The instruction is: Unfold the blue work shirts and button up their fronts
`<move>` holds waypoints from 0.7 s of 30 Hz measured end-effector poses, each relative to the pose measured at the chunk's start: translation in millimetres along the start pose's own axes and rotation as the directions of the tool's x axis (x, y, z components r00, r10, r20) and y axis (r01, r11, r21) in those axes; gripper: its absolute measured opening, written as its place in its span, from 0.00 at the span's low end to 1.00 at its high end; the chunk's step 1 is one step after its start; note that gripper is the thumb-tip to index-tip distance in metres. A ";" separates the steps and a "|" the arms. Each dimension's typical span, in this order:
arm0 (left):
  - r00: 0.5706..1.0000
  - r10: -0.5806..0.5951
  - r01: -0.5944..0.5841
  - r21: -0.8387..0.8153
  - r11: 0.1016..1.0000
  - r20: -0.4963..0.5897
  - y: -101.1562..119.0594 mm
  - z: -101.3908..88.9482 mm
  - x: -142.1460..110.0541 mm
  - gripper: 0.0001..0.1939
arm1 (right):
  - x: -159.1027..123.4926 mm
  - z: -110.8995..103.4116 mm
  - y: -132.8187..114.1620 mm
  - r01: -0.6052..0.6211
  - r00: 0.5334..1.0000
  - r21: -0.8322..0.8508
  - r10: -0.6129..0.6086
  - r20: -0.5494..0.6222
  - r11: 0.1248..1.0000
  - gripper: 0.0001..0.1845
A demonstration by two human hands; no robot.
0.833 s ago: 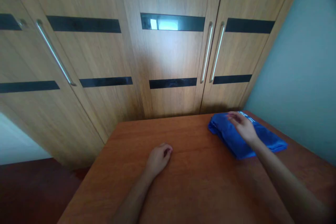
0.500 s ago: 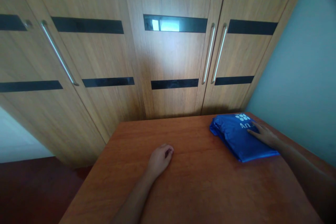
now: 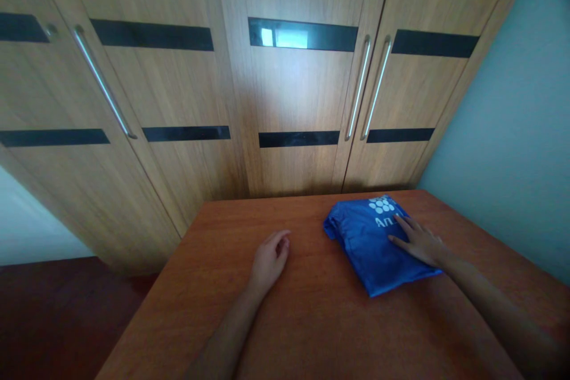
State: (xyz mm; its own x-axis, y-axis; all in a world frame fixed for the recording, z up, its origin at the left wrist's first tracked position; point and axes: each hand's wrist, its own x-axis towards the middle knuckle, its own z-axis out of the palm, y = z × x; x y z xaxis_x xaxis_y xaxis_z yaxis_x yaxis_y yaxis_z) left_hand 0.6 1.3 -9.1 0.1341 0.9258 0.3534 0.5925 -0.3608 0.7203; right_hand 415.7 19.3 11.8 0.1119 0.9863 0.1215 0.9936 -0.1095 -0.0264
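Note:
A folded blue bag (image 3: 369,249) of shiny fabric, with white lettering and a cluster of white dots, lies on the right part of the table. My right hand (image 3: 418,240) rests flat on its top with the fingers spread, covering part of the lettering. Left of the bag, my left hand (image 3: 269,258) lies on its side on the tabletop, apart from the bag. Its fingers are loosely curled, with a gap between thumb and forefinger and nothing visible in it.
The reddish-brown wooden table (image 3: 303,332) reaches back to a wooden wardrobe (image 3: 294,89) with dark strips and long metal handles. A pale blue wall (image 3: 503,142) stands along the right side. Dark red floor (image 3: 62,309) shows at lower left.
The blue bag has slid left and slightly nearer under my right hand, towards my left hand. My left hand's curled fingers have loosened a little. The view has shifted slightly.

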 end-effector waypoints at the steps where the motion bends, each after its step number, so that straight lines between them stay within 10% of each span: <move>1: 0.999 -0.031 0.030 -0.032 0.999 -0.035 -1.5 0.0 -0.2 0.16 | -5.5 3.2 -15.4 0.026 0.999 0.009 -0.026 0.031 1.000 0.39; 11: 0.983 -0.131 0.119 -0.101 0.988 -0.127 -25.5 -28.9 -6.7 0.20 | -77.8 -16.2 -182.0 0.186 0.982 0.108 -0.189 0.026 0.977 0.43; 21: 0.930 -0.210 0.172 -0.149 0.974 -0.302 -28.6 -67.9 -5.5 0.19 | -90.7 -29.0 -186.8 0.306 0.932 0.356 -0.354 0.078 0.883 0.42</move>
State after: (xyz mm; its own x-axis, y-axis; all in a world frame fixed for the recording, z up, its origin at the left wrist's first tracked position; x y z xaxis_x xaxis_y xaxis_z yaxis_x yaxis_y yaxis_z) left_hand -71.0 -1.1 8.8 -0.2399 0.9025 0.3576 0.4816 -0.2092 0.8511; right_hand 220.3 -53.3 34.4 -0.2489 0.9675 0.0449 0.9070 0.2491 -0.3396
